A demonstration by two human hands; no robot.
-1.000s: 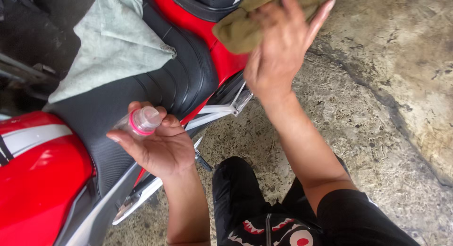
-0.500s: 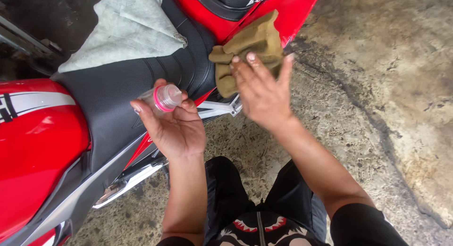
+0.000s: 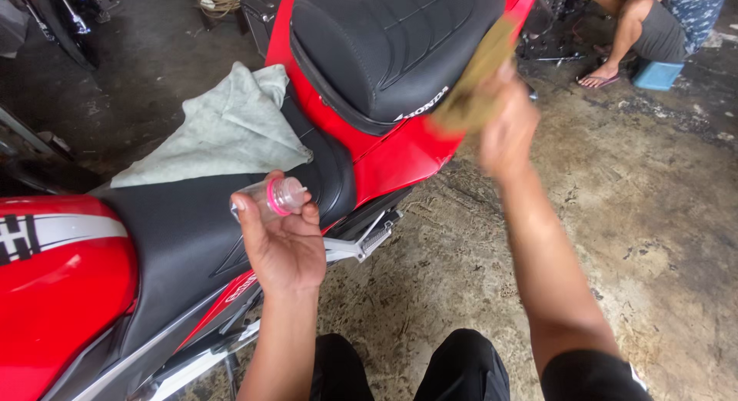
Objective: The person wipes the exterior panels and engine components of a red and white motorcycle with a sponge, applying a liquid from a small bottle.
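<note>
The left hand (image 3: 286, 247), palm up, pinches a small clear bottle (image 3: 270, 199) with a pink ring between thumb and fingertips, just above the motorcycle's black seat (image 3: 192, 232). The right hand (image 3: 506, 132), blurred, clutches an olive cloth (image 3: 477, 82) against the red rear panel (image 3: 400, 155) behind that seat. A grey rag (image 3: 223, 128) lies on the seat's far side.
</note>
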